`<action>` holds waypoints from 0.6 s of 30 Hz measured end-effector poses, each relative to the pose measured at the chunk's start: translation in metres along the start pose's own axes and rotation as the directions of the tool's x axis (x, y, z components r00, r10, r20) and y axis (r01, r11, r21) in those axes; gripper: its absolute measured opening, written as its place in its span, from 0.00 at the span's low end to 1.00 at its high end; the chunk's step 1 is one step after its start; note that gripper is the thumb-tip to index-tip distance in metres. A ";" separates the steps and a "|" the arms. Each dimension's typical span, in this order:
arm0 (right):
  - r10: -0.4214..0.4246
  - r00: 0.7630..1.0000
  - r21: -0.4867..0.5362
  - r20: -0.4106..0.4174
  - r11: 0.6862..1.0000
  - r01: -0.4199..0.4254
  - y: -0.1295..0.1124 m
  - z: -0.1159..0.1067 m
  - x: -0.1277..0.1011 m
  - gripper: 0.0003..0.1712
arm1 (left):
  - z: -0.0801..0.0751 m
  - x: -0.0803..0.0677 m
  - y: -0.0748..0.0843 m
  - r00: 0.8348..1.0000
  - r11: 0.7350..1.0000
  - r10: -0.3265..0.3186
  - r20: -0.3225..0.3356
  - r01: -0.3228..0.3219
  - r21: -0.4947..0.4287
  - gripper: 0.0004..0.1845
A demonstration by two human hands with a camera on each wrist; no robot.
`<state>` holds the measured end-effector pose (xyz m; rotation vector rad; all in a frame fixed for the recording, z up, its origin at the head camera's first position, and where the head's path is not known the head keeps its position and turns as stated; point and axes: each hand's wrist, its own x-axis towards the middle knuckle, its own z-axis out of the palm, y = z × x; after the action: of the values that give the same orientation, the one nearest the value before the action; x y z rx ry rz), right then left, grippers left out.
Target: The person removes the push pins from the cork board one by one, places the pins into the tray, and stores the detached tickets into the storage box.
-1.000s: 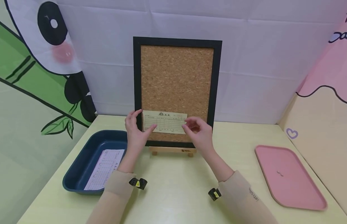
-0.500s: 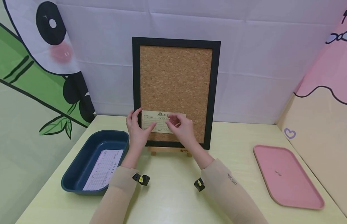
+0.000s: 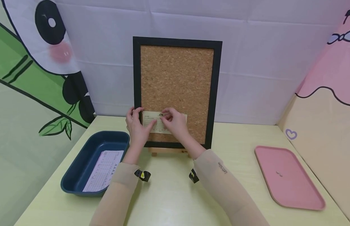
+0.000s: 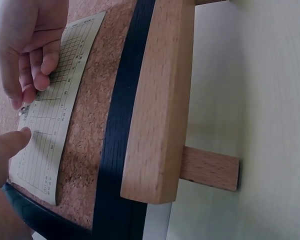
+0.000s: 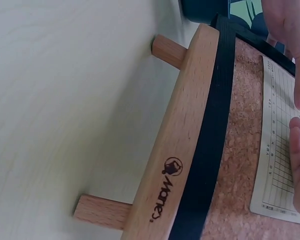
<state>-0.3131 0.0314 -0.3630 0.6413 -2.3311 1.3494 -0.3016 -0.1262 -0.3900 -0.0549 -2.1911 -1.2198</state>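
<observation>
A black-framed cork board [image 3: 177, 75] stands upright on a wooden stand [image 3: 166, 151] at the table's middle. A yellowish printed slip [image 3: 179, 121] lies flat against the board's lower part. My left hand [image 3: 141, 121] is at the frame's left edge, its thumb pressed on the slip [image 4: 50, 125]. My right hand [image 3: 163, 115] pinches a small silver pushpin [image 4: 22, 111] at the slip's top edge, near its middle. In the right wrist view the slip [image 5: 280, 165] and the stand [image 5: 175, 165] fill the frame.
A dark blue tray [image 3: 87, 153] at the left holds a white printed form [image 3: 103, 171]. At the right, a pink tray [image 3: 290, 194] carries two small pins [image 3: 279, 173]. A fabric backdrop hangs close behind the board.
My right hand has moved left from the slip's right end to its top middle, pinching the pin there. The left hand has stayed on the slip.
</observation>
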 end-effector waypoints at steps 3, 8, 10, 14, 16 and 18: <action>0.010 1.000 -0.017 0.000 1.000 -0.010 -0.001 -0.001 0.003 0.11 | 0.000 0.002 0.001 1.000 1.000 0.003 -0.002 -0.003 0.030 0.31; 0.027 1.000 -0.100 0.016 0.995 -0.025 -0.005 -0.002 0.006 0.10 | 0.001 0.004 0.003 1.000 0.997 -0.002 0.014 0.001 0.072 0.30; 0.037 0.999 -0.124 0.019 0.992 -0.034 -0.006 -0.002 0.007 0.10 | 0.002 0.004 0.004 1.000 0.997 -0.008 0.020 0.006 0.079 0.30; 0.048 0.999 -0.158 0.022 0.987 -0.044 -0.007 -0.002 0.008 0.09 | 0.002 0.005 0.005 1.000 0.996 -0.020 0.019 0.019 0.082 0.29; 0.051 0.998 -0.180 0.025 0.983 -0.046 -0.007 -0.001 0.008 0.09 | 0.002 0.005 0.005 1.000 0.997 -0.021 0.012 0.020 0.078 0.30; 0.051 0.998 -0.204 0.025 0.978 -0.045 -0.007 0.000 0.008 0.09 | 0.002 0.005 0.005 1.000 0.997 -0.019 0.006 0.019 0.074 0.31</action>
<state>-0.3154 0.0267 -0.3536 0.5488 -2.4813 1.1073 -0.3045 -0.1230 -0.3841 -0.0077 -2.2458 -1.1491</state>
